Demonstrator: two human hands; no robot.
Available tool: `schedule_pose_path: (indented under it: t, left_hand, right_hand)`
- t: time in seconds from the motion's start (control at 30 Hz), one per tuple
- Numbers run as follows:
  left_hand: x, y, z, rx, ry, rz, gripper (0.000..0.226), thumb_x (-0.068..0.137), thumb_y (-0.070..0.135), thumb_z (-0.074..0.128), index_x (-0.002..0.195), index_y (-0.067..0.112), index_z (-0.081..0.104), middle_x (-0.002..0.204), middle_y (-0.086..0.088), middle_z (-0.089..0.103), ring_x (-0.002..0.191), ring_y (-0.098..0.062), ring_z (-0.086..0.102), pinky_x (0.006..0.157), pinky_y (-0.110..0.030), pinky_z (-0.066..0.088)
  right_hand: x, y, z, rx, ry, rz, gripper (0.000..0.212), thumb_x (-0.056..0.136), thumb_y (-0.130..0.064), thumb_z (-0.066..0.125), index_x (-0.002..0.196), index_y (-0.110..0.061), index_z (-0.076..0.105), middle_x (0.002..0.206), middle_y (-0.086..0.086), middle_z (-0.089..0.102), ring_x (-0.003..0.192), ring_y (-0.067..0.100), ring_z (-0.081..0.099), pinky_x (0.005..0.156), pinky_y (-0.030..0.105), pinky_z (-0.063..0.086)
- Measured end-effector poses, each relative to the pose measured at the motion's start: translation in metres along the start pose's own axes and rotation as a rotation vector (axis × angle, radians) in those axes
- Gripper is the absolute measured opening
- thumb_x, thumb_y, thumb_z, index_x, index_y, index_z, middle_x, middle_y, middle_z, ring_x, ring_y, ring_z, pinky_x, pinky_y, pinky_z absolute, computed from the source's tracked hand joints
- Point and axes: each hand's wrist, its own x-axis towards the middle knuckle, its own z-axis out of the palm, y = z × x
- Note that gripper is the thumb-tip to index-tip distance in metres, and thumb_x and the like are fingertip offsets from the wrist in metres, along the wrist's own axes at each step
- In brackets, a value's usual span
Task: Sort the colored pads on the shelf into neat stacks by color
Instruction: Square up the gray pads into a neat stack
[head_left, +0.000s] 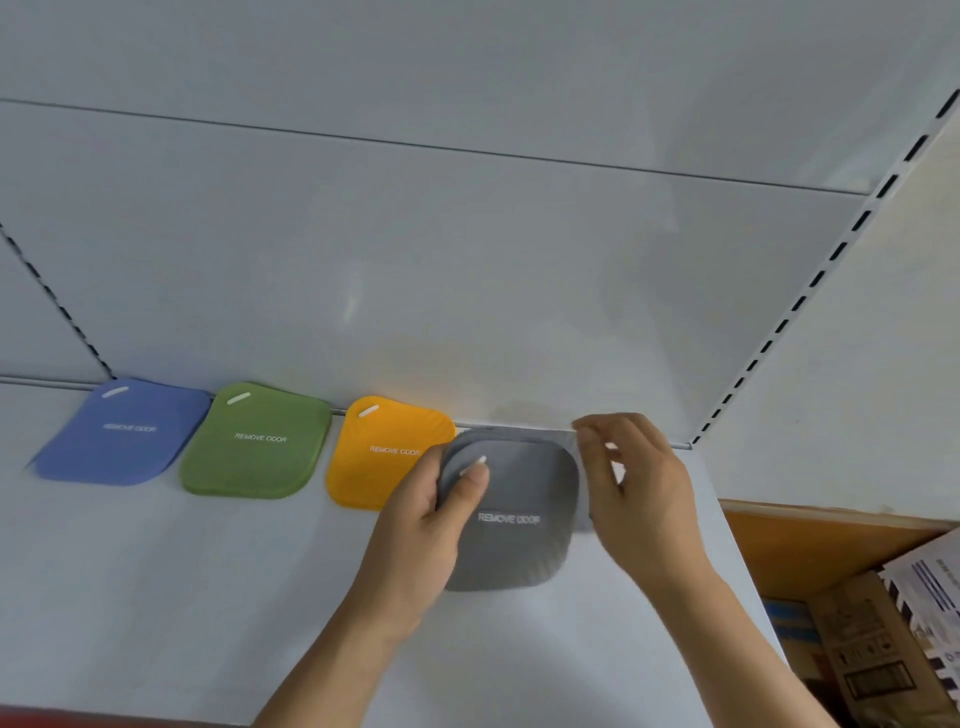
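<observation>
Your left hand (441, 512) grips the grey pad (511, 525) at its left edge, thumb curled over the top near the small white slot, fingers tucked underneath. The grey pad sits at the right end of the row on the white shelf (156, 597), close to the back panel (467, 286), and its left edge overlaps the lower right corner of the orange pad (384, 452). More grey edges show around its upper rim, so it seems to lie on others of its colour, though you cannot count them.

Your right hand (636, 483) hovers at the grey pad's right side, fingers loosely bent and spread, holding nothing; motion blur hides whether the fingertips touch the pad's edge.

To the left, the green pad (257, 441) lies just beside the orange one, and the blue pad (124, 434) lies just beside the green, all near the back panel. Each pad reads "REMOVE ODOR" in white.

Beyond the shelf's right end, cardboard boxes (872, 639) stand lower down.
</observation>
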Motion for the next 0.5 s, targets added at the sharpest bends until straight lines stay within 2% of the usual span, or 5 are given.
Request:
schedule_pose_path:
  t: [0.13,0.23,0.33,0.4,0.5]
  left_hand:
    - [0.008,-0.003,-0.020,-0.095,0.137,-0.087,0.019,0.102,0.035,0.065,0.115,0.024,0.073,0.112,0.003,0.077,0.111,-0.017,0.070,0.102,-0.045,0.053]
    - [0.013,-0.004,-0.025,-0.121,0.188,-0.121,0.017,0.103,0.033,0.062,0.110,0.022,0.073,0.110,0.000,0.076,0.104,-0.015,0.068,0.102,-0.050,0.051]
    - [0.013,-0.003,-0.023,-0.119,0.195,-0.133,0.019,0.100,0.039,0.067,0.108,0.023,0.073,0.110,-0.002,0.076,0.106,-0.020,0.069,0.104,-0.056,0.050]
    - [0.012,-0.004,-0.022,-0.116,0.180,-0.138,0.023,0.096,0.043,0.067,0.109,0.025,0.074,0.111,0.000,0.077,0.112,-0.025,0.069,0.105,-0.059,0.051]
    - [0.013,-0.006,-0.020,-0.117,0.171,-0.138,0.016,0.101,0.033,0.066,0.111,0.024,0.075,0.111,0.001,0.077,0.112,-0.024,0.070,0.106,-0.058,0.051]
  right_hand:
    - [0.006,0.040,-0.003,-0.458,-0.347,0.339,0.058,0.093,-0.067,0.050,0.128,-0.022,0.063,0.133,0.004,0.058,0.127,0.031,0.048,0.101,0.045,0.047]
    - [-0.004,0.043,0.007,-0.631,-0.468,0.349,0.077,0.076,-0.092,0.034,0.109,-0.028,0.061,0.129,-0.001,0.051,0.127,0.027,0.044,0.098,0.043,0.045]
    - [-0.011,0.040,0.017,-0.633,-0.435,0.346,0.080,0.073,-0.093,0.036,0.117,-0.029,0.058,0.135,-0.003,0.046,0.133,0.025,0.039,0.104,0.043,0.041]
    - [-0.012,0.040,0.021,-0.551,-0.399,0.361,0.077,0.073,-0.087,0.048,0.125,-0.030,0.057,0.140,-0.003,0.044,0.137,0.026,0.036,0.107,0.045,0.040]
    - [-0.015,0.036,0.022,-0.415,-0.306,0.372,0.067,0.077,-0.069,0.068,0.130,-0.031,0.054,0.132,-0.003,0.049,0.130,0.027,0.042,0.102,0.045,0.045]
